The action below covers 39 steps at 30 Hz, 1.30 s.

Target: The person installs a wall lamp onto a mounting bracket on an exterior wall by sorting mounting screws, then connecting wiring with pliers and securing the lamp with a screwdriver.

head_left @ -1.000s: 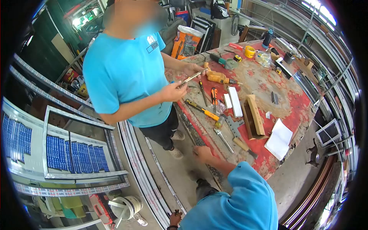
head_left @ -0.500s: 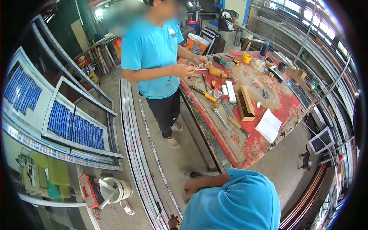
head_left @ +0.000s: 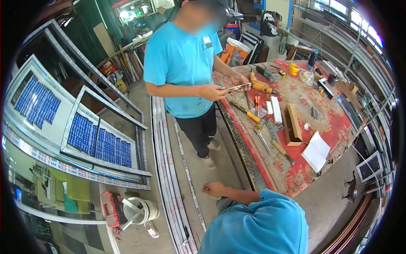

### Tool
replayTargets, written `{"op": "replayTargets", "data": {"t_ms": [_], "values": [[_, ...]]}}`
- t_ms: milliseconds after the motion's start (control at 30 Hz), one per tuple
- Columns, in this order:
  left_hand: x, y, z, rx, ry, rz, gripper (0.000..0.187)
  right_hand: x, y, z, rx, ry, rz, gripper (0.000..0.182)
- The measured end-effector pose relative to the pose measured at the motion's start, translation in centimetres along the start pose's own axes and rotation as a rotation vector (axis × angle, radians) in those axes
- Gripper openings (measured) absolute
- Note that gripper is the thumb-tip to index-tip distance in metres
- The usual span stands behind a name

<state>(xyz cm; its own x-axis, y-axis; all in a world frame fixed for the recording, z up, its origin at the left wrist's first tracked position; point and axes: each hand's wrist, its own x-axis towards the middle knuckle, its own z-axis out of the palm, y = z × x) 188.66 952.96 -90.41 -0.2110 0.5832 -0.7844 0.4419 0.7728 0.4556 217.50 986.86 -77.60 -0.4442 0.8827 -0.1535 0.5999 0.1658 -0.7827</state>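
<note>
My right hand (head_left: 213, 189) is in front of my blue shirt (head_left: 258, 226), at the lower middle, left of the table's near corner. Its fingers are curled closed, and whatever they may hold is hidden. My left hand is out of the frame. Across from me stands a person in a blue shirt (head_left: 186, 63), whose two hands hold a thin, light-coloured strip (head_left: 238, 87) over the table's edge. Long wrapped metal profiles (head_left: 165, 169) lie on the floor to the left of my right hand, with a single profile (head_left: 187, 169) closer to it.
A worktable (head_left: 270, 178) with a worn red cover bears a drill (head_left: 260, 84), a yellow-handled tool (head_left: 245, 111), a long open box (head_left: 292, 127) and white paper (head_left: 316, 151). On the left are window frames (head_left: 101, 131), a bucket (head_left: 148, 210) and a red case (head_left: 111, 207).
The view has shifted, so the surroundings sit farther right. My left hand, visible low in the frame before, has left it. My right hand has lifted off the spot near my shoe.
</note>
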Motion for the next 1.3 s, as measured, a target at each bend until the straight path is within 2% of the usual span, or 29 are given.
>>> {"op": "replayTargets", "data": {"t_ms": [233, 333, 367, 433, 500, 600, 633, 700, 733, 833, 967, 1033, 1100, 1167, 1200, 1300], "values": [[5.3, 7.6, -5.6, 0.124, -0.009, 0.154, 0.029, 5.1, 4.6, -7.0, 0.07, 0.13, 0.163, 0.029], [8.7, 11.9, -8.1, -0.047, 0.013, 0.181, 0.03, 5.3, 7.7, -9.0, 0.059, 0.14, 0.202, 0.031], [7.1, 17.9, -8.9, -0.137, 0.119, -0.018, 0.03, 5.2, 8.9, -9.4, 0.041, 0.145, 0.213, 0.032], [7.4, 22.3, -9.6, -0.334, 0.129, -0.006, 0.029, 4.5, 10.3, -10.1, 0.023, 0.119, 0.258, 0.034], [8.1, 24.6, -9.5, -0.374, 0.121, -0.008, 0.028, 4.5, 11.2, -11.6, 0.013, 0.068, 0.313, 0.036], [9.6, 24.5, -8.0, -0.266, 0.066, 0.043, 0.029, 5.0, 13.6, -11.5, 0.013, 0.052, 0.335, 0.036], [8.4, 26.2, -7.5, -0.247, 0.012, 0.028, 0.029, 5.2, 13.5, -11.8, -0.003, 0.043, 0.336, 0.037], [8.9, 25.2, -6.1, -0.072, -0.024, 0.034, 0.032, 5.6, 12.6, -13.5, -0.033, 0.022, 0.341, 0.038], [7.5, 27.4, -6.1, 0.142, -0.025, 0.043, 0.045, 5.9, 12.7, -13.8, -0.023, 0.023, 0.335, 0.037], [9.0, 22.4, -4.5, 0.265, 0.008, 0.178, 0.053, 6.9, 12.4, -14.3, 0.008, 0.046, 0.307, 0.035], [8.6, 20.4, -3.4, 0.364, 0.073, 0.126, 0.053, 7.6, 11.9, -14.9, 0.013, 0.067, 0.238, 0.032], [6.8, 22.3, -3.8, 0.151, 0.029, 0.018, 0.047, 8.3, 11.2, -15.0, -0.034, 0.025, 0.216, 0.033], [7.6, 19.8, -2.8, 0.007, 0.058, 0.064, 0.043, 8.9, 10.3, -14.6, -0.118, -0.049, 0.219, 0.035], [10.9, 14.7, -0.8, -0.128, 0.091, -0.071, 0.044, 9.7, 10.4, -13.1, -0.121, -0.147, 0.155, 0.037], [10.2, 14.2, -0.5, -0.151, 0.11, -0.071, 0.045, 9.9, 10.4, -12.5, -0.132, -0.201, 0.119, 0.038], [6.8, 16.7, 0.0, -0.199, 0.185, -0.071, 0.051, 10.7, 7.9, -10.1, -0.253, -0.418, 0.106, 0.043]]}}
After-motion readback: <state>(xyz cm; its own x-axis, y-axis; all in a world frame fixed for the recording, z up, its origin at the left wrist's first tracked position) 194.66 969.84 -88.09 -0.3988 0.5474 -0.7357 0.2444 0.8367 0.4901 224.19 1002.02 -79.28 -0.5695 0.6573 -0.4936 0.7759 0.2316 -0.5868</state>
